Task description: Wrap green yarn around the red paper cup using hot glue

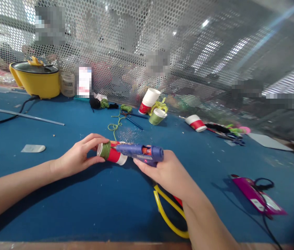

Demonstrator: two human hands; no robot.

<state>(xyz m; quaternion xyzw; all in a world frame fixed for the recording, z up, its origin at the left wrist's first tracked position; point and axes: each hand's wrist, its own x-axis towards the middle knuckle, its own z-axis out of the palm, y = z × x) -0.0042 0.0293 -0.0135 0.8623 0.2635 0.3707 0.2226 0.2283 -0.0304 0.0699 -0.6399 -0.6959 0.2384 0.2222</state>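
Note:
A red and white paper cup [114, 156] lies on its side, green yarn [106, 151] wound around its left part. The fingers and thumb of my left hand [84, 154] hold it by that end. My right hand [165, 175] grips a blue glue gun [139, 152], whose nozzle points left at the cup, beside the edge of the yarn. Whether the nozzle touches the cup is hard to tell. From the cup a loose green strand [115, 127] runs back over the table toward a small green yarn bundle [126, 108].
Yellow-handled scissors [168, 217] lie partly under my right forearm. Behind stand stacked cups [149, 100] and a green-wrapped cup [157, 117]. A yellow pot [39, 81] is at the back left, a tipped cup [196, 123] at the right, and a purple packet [258, 195] with a black cable at the front right.

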